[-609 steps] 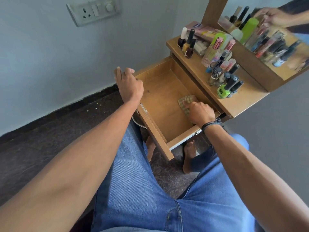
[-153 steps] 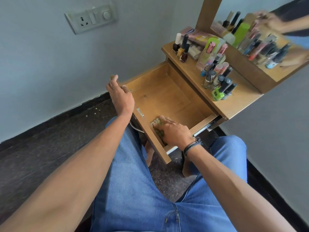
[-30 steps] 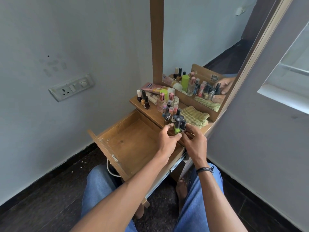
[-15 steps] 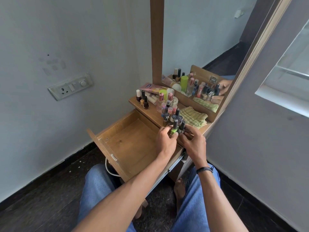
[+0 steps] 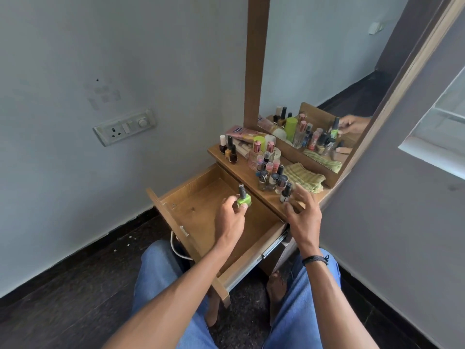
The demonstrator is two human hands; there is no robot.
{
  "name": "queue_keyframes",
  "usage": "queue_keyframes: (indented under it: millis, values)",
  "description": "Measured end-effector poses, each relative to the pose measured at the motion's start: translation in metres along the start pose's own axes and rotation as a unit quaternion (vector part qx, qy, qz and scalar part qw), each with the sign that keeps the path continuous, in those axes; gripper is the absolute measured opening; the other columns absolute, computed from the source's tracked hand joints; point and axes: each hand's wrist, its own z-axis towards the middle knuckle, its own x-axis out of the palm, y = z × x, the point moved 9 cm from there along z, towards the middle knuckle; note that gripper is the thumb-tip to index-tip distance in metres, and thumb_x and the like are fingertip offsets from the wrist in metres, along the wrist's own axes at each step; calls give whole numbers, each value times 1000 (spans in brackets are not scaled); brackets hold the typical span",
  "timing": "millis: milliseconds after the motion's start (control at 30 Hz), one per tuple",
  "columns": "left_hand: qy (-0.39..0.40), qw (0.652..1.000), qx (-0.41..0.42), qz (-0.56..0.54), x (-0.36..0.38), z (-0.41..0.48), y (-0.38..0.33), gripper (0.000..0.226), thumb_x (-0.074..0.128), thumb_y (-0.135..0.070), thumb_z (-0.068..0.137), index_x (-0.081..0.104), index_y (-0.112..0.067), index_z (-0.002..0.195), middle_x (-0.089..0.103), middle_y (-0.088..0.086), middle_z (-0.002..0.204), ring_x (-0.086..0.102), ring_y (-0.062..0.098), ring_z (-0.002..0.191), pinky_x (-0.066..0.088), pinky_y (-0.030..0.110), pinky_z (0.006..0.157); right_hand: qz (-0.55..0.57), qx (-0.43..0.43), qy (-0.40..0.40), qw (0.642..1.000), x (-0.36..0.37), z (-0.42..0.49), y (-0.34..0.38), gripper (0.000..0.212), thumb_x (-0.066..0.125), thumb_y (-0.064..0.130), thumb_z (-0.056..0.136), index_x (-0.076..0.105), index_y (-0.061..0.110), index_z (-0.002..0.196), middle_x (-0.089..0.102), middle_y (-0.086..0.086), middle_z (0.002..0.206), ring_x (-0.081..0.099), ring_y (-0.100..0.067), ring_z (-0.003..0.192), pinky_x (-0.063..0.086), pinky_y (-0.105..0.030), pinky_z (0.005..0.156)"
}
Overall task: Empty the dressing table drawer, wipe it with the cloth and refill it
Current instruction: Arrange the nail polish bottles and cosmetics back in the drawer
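The wooden drawer point(image 5: 201, 212) of the dressing table stands pulled out with a bare floor inside. My left hand point(image 5: 230, 217) pinches a green nail polish bottle point(image 5: 243, 199) with a dark cap and holds it over the drawer. My right hand point(image 5: 303, 212) hovers with spread fingers at the table top's front edge, right by a dark-capped bottle point(image 5: 286, 193). Several more bottles point(image 5: 269, 172) crowd the table top point(image 5: 241, 170). The folded green checked cloth point(image 5: 305, 177) lies on the table top by the mirror.
A tall mirror point(image 5: 327, 71) in a wooden frame rises behind the table. A wall socket plate point(image 5: 124, 127) sits on the left wall. My knees in blue jeans are under the drawer, and a white cable point(image 5: 176, 248) hangs below its front.
My left hand has lifted the green bottle off the table top and carried it left over the drawer. My right hand has let go and opened near the remaining bottles.
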Motion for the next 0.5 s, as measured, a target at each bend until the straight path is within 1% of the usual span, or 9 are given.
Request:
queue_keyframes:
  millis: [33, 67, 100, 133, 200, 267, 333, 433, 500]
  values:
    - [-15, 1000, -11, -2, -13, 2, 9, 15, 64, -19, 97, 70, -14, 111, 67, 0, 104, 62, 17, 91, 45, 28, 74, -16, -15, -39, 999, -4, -8, 6, 46, 70, -1, 89, 65, 14, 133, 58, -1, 126, 57, 3, 95, 49, -11, 93]
    - [-29, 999, -21, -4, -26, 4, 18, 15, 65, -19, 97, 70, -15, 110, 69, 1, 102, 63, 17, 91, 45, 29, 73, -30, -31, -73, 996, -4, -19, 12, 42, 68, -1, 90, 66, 12, 129, 56, -3, 124, 56, -2, 94, 50, -16, 91]
    - [-41, 999, -29, -3, -39, 7, 26, 15, 65, -19, 97, 70, -15, 110, 70, 1, 102, 64, 18, 91, 46, 29, 74, -32, -48, -88, 994, 0, -30, 19, 37, 66, -2, 91, 68, 12, 125, 55, -3, 121, 57, -7, 93, 51, -22, 88]
    - [-51, 998, -39, 2, -51, 10, 35, 15, 65, -19, 97, 69, -14, 111, 70, 1, 101, 64, 19, 92, 47, 31, 76, -24, -63, -80, 994, 10, -40, 26, 33, 65, -2, 90, 69, 12, 120, 55, -1, 117, 60, -11, 93, 52, -25, 86]
    - [-58, 996, -59, 17, -69, 16, 50, 16, 66, -20, 97, 68, -12, 111, 69, 0, 101, 64, 22, 93, 50, 34, 81, -12, -81, -11, 997, 45, -51, 35, 30, 66, -1, 90, 71, 14, 115, 56, 5, 112, 63, -12, 93, 52, -22, 84]
    - [-56, 996, -62, 30, -78, 22, 61, 17, 67, -23, 96, 68, -13, 109, 71, 1, 102, 66, 24, 95, 54, 41, 87, -17, -80, 77, 994, 85, -54, 43, 31, 69, 2, 91, 71, 16, 118, 59, 8, 110, 63, -7, 93, 51, -15, 84]
    - [-50, 996, -60, 39, -82, 27, 67, 17, 68, -23, 95, 69, -13, 108, 73, 3, 103, 67, 25, 96, 55, 45, 88, -18, -71, 139, 988, 119, -54, 48, 32, 69, 4, 92, 71, 18, 121, 62, 9, 112, 63, -3, 95, 54, -19, 87]
    - [-38, 997, -48, 56, -85, 31, 71, 18, 69, -24, 94, 70, -11, 106, 73, 5, 104, 68, 24, 95, 55, 39, 84, -6, -60, 193, 979, 153, -53, 53, 35, 66, 3, 92, 71, 18, 122, 65, 8, 114, 65, -4, 100, 55, -21, 90]
    - [-24, 997, -39, 60, -85, 32, 73, 18, 70, -25, 93, 70, -13, 106, 74, 4, 102, 68, 22, 93, 54, 35, 81, -7, -63, 222, 973, 169, -54, 56, 36, 66, 3, 92, 70, 19, 124, 66, 7, 115, 65, -4, 100, 54, -14, 88]
